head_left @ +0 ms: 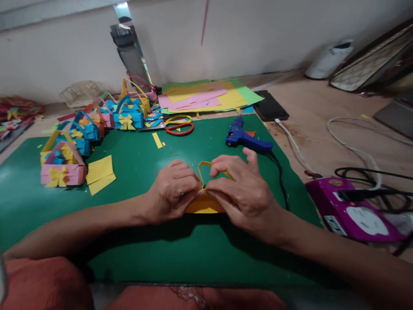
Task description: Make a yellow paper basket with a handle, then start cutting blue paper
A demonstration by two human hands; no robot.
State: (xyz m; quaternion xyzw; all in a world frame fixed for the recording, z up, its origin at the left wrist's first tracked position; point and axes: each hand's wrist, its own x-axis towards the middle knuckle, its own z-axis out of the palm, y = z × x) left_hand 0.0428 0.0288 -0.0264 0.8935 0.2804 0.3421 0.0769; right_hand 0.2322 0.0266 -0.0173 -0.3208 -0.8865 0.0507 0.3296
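Over the green mat (145,254) I hold a small yellow paper basket (205,204) between both hands, its front face toward me. My left hand (174,189) pinches the basket's top edge on the left. With thumb and fingers, my right hand (241,189) pinches the same edge on the right, close to the left fingertips. A thin yellow strip handle (200,170) arches up behind the fingers, its right part partly covered by my right hand. The basket's sides are hidden by my hands.
Finished paper baskets with bows (63,174) stand at the left. Yellow paper pieces (100,173), scissors (179,128), a blue glue gun (247,138) and coloured sheets (206,97) lie beyond my hands. At the right are a phone (270,106), cables and a purple power strip (351,211).
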